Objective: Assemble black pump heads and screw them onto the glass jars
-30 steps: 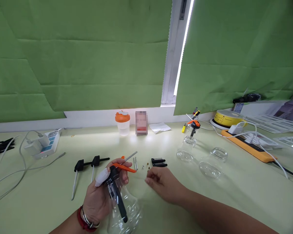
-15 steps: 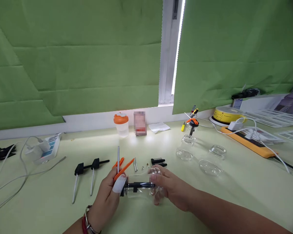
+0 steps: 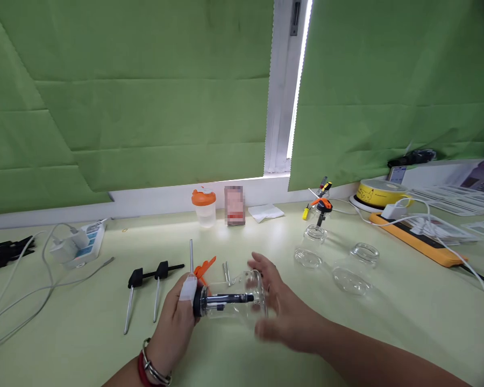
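Observation:
My left hand (image 3: 175, 317) is closed round the black cap (image 3: 197, 302) of a clear glass jar (image 3: 236, 309), held on its side above the table. Inside the jar runs a black shaft (image 3: 229, 298). A metal rod (image 3: 191, 255) stands up by my left thumb, which has a white wrap. Orange handle-like pieces (image 3: 205, 266) show beside that cap. At the jar's wide base my right hand (image 3: 290, 317) is open, thumb and fingers spread, slightly blurred; whether it touches the glass I cannot tell. Beyond the jar lie thin metal pins (image 3: 226, 273).
Two black pieces with metal rods (image 3: 135, 279) lie left. Right of my hands are glass jars (image 3: 350, 280) and a tool group (image 3: 321, 204). An orange-lidded cup (image 3: 204, 207) stands behind. Cables trail from a white power strip (image 3: 89, 244) and an orange one (image 3: 419, 242).
My right hand has let go its grip on the jar's base and spread its fingers. The jar has shifted slightly left and the orange pieces have turned in my left hand.

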### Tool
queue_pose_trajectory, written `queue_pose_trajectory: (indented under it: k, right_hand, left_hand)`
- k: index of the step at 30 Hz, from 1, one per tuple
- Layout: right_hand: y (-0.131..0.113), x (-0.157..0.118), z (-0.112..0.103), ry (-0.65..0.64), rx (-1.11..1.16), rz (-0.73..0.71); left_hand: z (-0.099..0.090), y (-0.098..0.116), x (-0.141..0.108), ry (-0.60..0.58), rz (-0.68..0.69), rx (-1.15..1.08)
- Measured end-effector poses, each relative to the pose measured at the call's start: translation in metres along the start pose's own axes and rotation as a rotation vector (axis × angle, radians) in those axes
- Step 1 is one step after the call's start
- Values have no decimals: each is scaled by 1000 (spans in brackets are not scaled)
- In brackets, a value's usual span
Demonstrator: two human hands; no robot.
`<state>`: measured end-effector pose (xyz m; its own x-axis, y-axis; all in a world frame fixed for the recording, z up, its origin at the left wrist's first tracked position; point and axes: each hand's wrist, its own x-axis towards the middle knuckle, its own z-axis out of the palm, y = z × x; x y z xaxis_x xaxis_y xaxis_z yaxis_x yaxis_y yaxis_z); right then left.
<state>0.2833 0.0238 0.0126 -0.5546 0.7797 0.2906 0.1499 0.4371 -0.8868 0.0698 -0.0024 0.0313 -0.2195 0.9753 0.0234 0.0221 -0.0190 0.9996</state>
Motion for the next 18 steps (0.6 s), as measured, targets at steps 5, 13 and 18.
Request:
queue_pose_trajectory:
  k: [5, 13, 18]
  right_hand:
    - [-6, -2, -4, -128, 45, 23]
    - [-4, -1, -13, -91, -101, -134]
    - [-6, -1, -6, -145, 36, 142]
  left_hand:
    - [-2, 0, 2, -94, 29, 49]
    - [-2, -2, -1, -102, 26, 54]
    - [-11, -11, 4, -116, 196, 213]
